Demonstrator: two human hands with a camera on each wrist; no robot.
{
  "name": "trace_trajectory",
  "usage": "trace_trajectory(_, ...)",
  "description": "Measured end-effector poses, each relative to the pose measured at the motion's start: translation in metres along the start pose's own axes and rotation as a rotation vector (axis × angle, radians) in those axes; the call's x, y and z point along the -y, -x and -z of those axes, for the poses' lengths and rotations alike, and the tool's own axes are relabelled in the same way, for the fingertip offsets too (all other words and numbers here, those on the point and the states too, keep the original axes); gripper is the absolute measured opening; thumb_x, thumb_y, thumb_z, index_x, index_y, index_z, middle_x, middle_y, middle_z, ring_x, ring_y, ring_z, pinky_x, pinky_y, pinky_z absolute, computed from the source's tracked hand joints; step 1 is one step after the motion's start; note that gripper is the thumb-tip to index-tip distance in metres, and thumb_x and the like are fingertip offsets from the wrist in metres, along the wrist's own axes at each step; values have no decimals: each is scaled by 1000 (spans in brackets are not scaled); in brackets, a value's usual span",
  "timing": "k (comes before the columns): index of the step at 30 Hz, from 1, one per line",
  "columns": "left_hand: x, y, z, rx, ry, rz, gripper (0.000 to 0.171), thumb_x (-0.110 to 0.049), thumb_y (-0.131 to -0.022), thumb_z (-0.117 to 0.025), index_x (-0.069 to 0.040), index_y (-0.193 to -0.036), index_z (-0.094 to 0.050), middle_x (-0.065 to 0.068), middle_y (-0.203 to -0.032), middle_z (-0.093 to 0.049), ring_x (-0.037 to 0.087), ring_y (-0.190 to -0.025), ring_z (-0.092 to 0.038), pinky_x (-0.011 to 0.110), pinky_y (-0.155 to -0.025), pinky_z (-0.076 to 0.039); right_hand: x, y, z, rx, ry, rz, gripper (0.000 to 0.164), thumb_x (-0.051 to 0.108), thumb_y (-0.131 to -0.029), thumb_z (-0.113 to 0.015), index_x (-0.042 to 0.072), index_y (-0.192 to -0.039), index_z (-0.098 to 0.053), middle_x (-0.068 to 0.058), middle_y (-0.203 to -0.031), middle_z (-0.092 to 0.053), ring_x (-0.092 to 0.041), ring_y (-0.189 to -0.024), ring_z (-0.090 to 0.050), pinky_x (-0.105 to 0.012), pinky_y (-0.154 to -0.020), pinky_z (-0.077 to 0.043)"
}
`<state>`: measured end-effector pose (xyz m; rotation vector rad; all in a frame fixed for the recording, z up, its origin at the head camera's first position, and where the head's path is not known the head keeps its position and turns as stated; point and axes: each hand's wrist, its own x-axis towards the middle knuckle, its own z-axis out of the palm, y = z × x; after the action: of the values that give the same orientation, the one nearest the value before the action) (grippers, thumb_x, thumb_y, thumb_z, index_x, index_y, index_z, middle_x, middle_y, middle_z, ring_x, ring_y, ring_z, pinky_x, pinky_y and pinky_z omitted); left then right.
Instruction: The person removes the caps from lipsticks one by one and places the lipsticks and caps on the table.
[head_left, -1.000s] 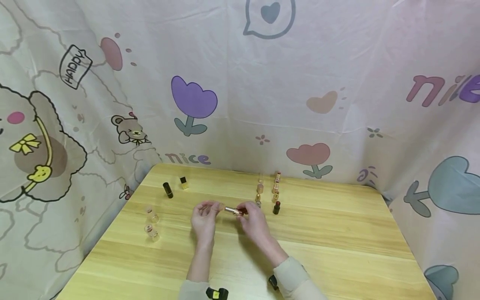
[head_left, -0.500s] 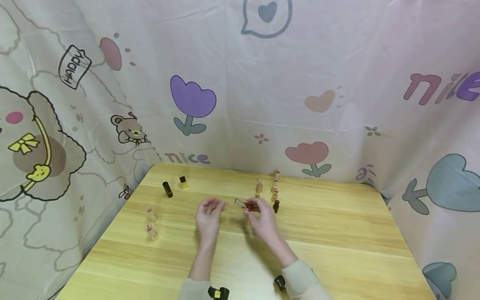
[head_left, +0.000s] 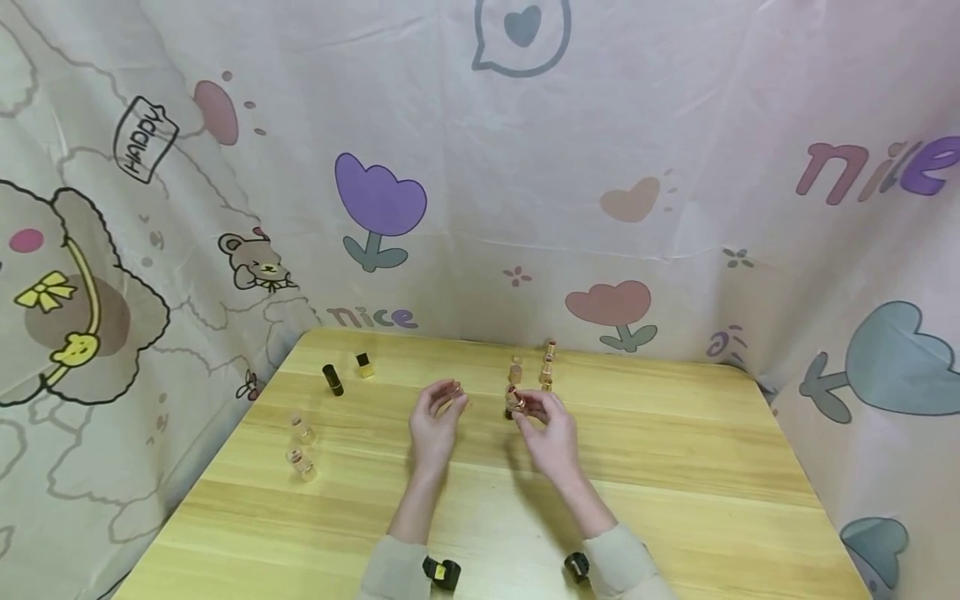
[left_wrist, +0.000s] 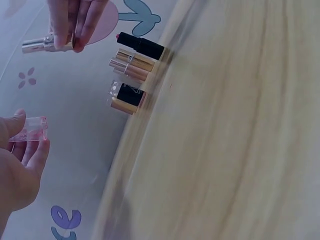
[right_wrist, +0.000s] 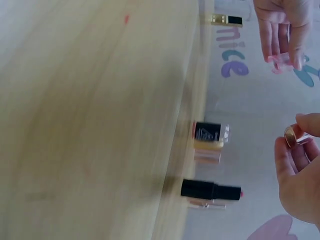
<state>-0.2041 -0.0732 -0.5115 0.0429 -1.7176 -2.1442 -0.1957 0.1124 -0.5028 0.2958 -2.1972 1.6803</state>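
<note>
In the head view my left hand [head_left: 435,429] is over the middle of the table. Its thumb and fingers pinch a clear, pink-tinted lipstick cap [left_wrist: 36,129], best seen in the left wrist view. To the right, my right hand [head_left: 553,433] grips a shiny gold lipstick [head_left: 513,395], its tube tilted in the fingertips. Cap and lipstick are apart. Beyond the right hand stand several lipsticks [head_left: 548,367]. The left wrist view shows an uncapped black lipstick [left_wrist: 140,46] and a small black-labelled container [left_wrist: 130,94] near them; the right hand partly covers these in the head view.
At the table's left stand two clear caps, a nearer one [head_left: 302,464] and a farther one [head_left: 302,429]. Farther back are a black tube [head_left: 333,380] and a black-and-gold piece [head_left: 364,365]. A printed cloth [head_left: 480,183] hangs behind the wooden table [head_left: 675,467].
The lipstick has come away from the clear cap. My right hand has moved right with the lipstick and turned it more upright; my left hand has shifted slightly right and away, still pinching the cap.
</note>
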Motion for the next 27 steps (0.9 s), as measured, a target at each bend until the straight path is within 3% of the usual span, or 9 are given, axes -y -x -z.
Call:
trace_trajectory(6,1,-5,-8,68,-38,7,39,10,-88,-75,5,-125,-65,24,-123,-68,35,-117,-65,26,-99,-58,-6,0,16,8,24,-100,37,-6,-85,-79,0,-119,-69,-16,-109,-74,-34,-102,-73,-51,-99,-59)
trace_trajectory(10,5,-8,-10,128,-115,27,39,6,-89,-75,-1,-126,-67,16,-124,-69,33,-118,-66,25,-98,-58,-13,0,27,21,76,-126,35,-2,-84,-82,2,-117,-70,-13,-108,-75,-33,-102,-73,-54,-100,-58)
trace_trajectory(21,13,-9,-16,261,-185,8,36,7,-89,-75,2,-123,-65,18,-123,-69,35,-119,-65,28,-99,-58,-27,1,45,78,160,-190,31,-2,-82,-83,1,-110,-72,-10,-100,-75,-28,-95,-73,-40,-94,-62)
trace_trajectory(27,14,-7,-17,339,-304,40,31,4,-92,-74,1,-121,-65,17,-121,-68,35,-118,-65,32,-100,-59,-33,2,51,135,229,-232,32,-5,-80,-84,0,-109,-71,-9,-96,-74,-22,-90,-70,-31,-85,-63)
